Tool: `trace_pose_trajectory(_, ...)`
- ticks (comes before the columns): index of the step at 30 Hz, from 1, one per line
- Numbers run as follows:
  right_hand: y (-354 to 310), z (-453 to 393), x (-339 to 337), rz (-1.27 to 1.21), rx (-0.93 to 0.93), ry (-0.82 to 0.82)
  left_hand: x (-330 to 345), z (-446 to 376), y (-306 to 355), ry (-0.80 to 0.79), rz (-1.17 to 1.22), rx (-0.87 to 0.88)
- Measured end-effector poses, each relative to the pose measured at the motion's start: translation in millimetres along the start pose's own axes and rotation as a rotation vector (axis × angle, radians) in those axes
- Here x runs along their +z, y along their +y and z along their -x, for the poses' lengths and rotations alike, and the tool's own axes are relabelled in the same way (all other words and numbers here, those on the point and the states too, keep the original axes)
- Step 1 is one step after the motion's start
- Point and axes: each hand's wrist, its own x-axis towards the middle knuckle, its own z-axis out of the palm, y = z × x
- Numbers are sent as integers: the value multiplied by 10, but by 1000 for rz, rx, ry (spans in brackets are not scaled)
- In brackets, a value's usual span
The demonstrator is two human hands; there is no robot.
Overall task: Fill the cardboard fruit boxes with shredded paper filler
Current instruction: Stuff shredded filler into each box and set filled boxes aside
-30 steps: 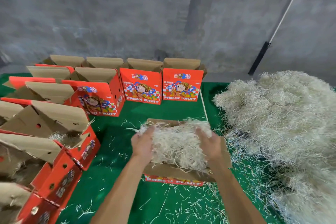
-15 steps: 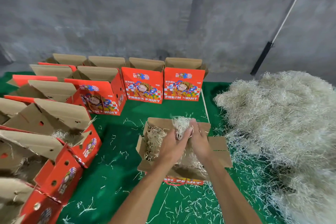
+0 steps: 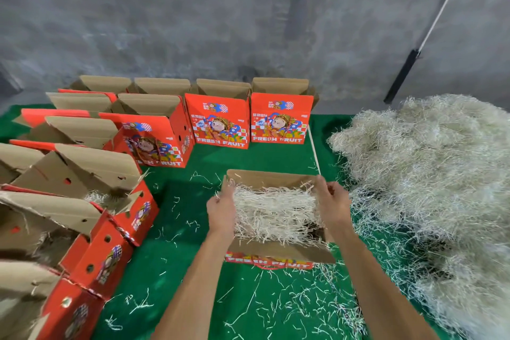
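An open red cardboard fruit box (image 3: 278,252) with brown flaps stands on the green mat in front of me. A wad of pale shredded paper (image 3: 273,212) is stretched across its opening. My left hand (image 3: 222,210) grips the wad's left end and my right hand (image 3: 332,203) grips its right end, both over the box's side flaps. The box's inside is mostly hidden under the paper.
A big heap of shredded paper (image 3: 430,174) fills the right side. Several open red fruit boxes (image 3: 220,124) line the back and left (image 3: 91,246); some near left ones hold filler. Loose strands litter the green mat (image 3: 193,270). A grey wall stands behind.
Half a second ago both hands were pressed together in the middle of the box. They have since moved apart to its sides, spreading the paper across the opening.
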Motion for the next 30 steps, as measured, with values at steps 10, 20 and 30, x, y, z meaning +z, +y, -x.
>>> trace_pose_trajectory(10, -77, 161, 20, 398, -283, 36, -1, 76, -66, 27, -776, 820)
trace_pose_trajectory(20, 239, 21, 524, 959, -234, -760, 211, -296, -258, -733, -1503, 465)
trace_pose_trajectory(30, 872, -450, 605, 1692, -60, -1041, 405, -922, -453, -945, -1541, 348)
